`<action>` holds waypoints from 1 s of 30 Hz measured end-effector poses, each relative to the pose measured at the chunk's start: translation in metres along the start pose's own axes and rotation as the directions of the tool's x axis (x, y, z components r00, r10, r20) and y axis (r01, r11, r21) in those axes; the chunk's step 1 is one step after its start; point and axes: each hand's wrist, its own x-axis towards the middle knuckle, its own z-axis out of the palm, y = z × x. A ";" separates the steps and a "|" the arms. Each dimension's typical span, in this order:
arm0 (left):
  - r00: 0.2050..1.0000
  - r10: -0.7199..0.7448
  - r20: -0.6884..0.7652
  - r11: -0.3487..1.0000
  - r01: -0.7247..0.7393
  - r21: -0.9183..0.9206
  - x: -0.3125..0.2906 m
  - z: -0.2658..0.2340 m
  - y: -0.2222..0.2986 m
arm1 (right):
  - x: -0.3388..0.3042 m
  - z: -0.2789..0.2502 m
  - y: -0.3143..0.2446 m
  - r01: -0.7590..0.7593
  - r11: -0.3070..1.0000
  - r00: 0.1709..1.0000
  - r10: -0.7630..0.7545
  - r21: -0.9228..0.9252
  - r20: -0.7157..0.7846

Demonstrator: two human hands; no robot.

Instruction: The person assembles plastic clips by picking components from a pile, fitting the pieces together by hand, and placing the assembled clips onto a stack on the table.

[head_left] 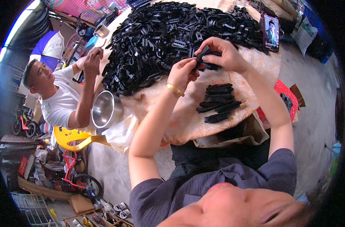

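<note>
Above the table's near edge, both my hands meet around a small black piece [204,53], strip-like and dark; its exact kind I cannot make out. My left hand [183,76], with a gold bangle at the wrist, pinches it from below. The fingers of my right hand [226,56] are closed on its upper end. Behind them spreads a large heap of loose black strip-like pieces [153,41], some with slots. Nearer to me, several black strips [219,99] lie side by side in a small stack on the patterned tablecloth [180,113].
A steel bowl [103,109] stands at the table's left edge, beside a white plastic bag [121,132]. Across from it, a person in a white shirt [59,94] sits with raised hands. A phone [270,32] stands at the far right. A red basket [289,100] is beyond my right arm.
</note>
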 end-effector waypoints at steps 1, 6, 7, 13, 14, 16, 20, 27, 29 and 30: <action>0.997 -0.058 0.044 0.987 0.063 -0.147 -0.002 0.004 0.001 | -0.005 0.000 0.005 -0.008 1.000 1.000 0.008 0.007 0.002; 0.992 -0.121 0.040 0.957 0.128 -0.259 -0.006 0.009 0.007 | -0.006 0.004 0.013 -0.029 0.999 1.000 0.029 -0.033 0.002; 0.991 -0.126 0.043 0.957 0.133 -0.259 -0.006 0.008 0.005 | -0.008 0.003 0.013 -0.033 0.999 0.999 0.033 -0.032 -0.002; 0.987 0.153 0.053 0.931 -0.162 0.327 -0.008 0.011 0.005 | -0.010 0.001 0.015 0.322 0.867 0.938 -0.345 -0.380 0.007; 0.987 0.151 0.055 0.931 -0.161 0.327 -0.010 0.013 0.006 | -0.012 0.000 0.014 0.321 0.867 0.939 -0.345 -0.381 0.005; 0.966 0.255 0.050 0.823 -0.244 0.513 -0.015 0.015 0.009 | -0.015 0.003 0.005 0.013 0.993 0.999 -0.016 -0.114 -0.029; 0.930 0.367 0.030 0.686 -0.292 0.666 -0.019 0.020 0.010 | -0.018 -0.003 0.005 -0.075 0.969 0.996 0.085 -0.235 0.029; 0.897 0.433 0.082 0.579 -0.347 0.738 -0.019 0.015 0.007 | -0.016 -0.008 0.003 -0.071 0.965 0.992 0.095 -0.252 0.084; 0.929 0.363 0.070 0.625 -0.299 0.721 -0.017 0.009 0.002 | -0.013 -0.013 0.014 -0.144 0.987 0.990 0.144 -0.073 0.004; 0.917 0.353 0.185 0.562 -0.366 0.742 -0.017 0.010 -0.003 | -0.010 -0.022 0.019 -0.066 0.992 0.994 0.056 -0.108 -0.091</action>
